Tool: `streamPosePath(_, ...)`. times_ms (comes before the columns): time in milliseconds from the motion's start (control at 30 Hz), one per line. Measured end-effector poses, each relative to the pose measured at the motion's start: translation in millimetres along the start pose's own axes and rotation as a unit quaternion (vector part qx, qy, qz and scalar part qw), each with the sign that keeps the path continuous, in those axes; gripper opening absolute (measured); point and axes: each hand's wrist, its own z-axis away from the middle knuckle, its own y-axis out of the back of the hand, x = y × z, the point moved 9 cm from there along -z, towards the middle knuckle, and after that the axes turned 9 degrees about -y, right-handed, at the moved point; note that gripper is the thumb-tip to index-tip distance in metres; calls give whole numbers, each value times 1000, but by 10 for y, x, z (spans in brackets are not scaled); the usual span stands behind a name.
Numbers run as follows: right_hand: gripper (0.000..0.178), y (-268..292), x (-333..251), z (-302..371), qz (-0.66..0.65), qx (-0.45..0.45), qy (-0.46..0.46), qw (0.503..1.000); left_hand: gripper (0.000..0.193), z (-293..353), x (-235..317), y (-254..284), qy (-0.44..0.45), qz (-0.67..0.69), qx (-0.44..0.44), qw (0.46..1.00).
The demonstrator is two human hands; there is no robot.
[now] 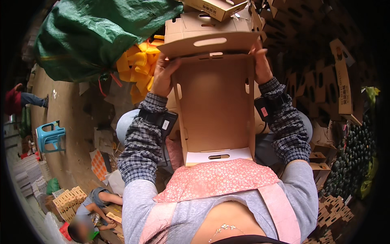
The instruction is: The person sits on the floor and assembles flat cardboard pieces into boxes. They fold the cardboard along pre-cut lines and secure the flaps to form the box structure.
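An unlidded brown cardboard box (pixel 215 105) rests in front of my body, its inside facing up. Its far end panel (pixel 235 42), with a long oval handle slot, stands half folded. My left hand (pixel 163 76) grips the left far corner, thumb on the inside edge and fingers partly hidden behind the panel. At the right far corner my right hand (pixel 262 64) holds the panel's other end, with one finger sticking outward. The near end wall (pixel 199 157) is white inside and has a smaller slot.
A flattened carton (pixel 183 26) lies beyond the box. A green sack (pixel 93 36) and yellow netting (pixel 138 63) are at the far left. Many cartons (pixel 343 85) are piled on the right. A blue stool (pixel 50 137) stands left, and another person (pixel 91 209) sits lower left.
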Motion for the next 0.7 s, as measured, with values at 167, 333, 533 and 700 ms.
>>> streamPosePath(167,67,123,311,-70,22,-126,-93,987,46,-139,-264,-65,65,-53,-107,991)
streamPosePath(333,60,110,486,179,170,-184,-211,945,57,-113,-291,-104,244,-278,-334,867)
streamPosePath(533,62,-116,204,17,537,-222,-71,811,67,-344,-307,-445,103,-605,-520,594)
streamPosePath(700,54,-189,332,-186,731,-192,-15,654,56,-449,-347,-527,26,-677,-520,521)
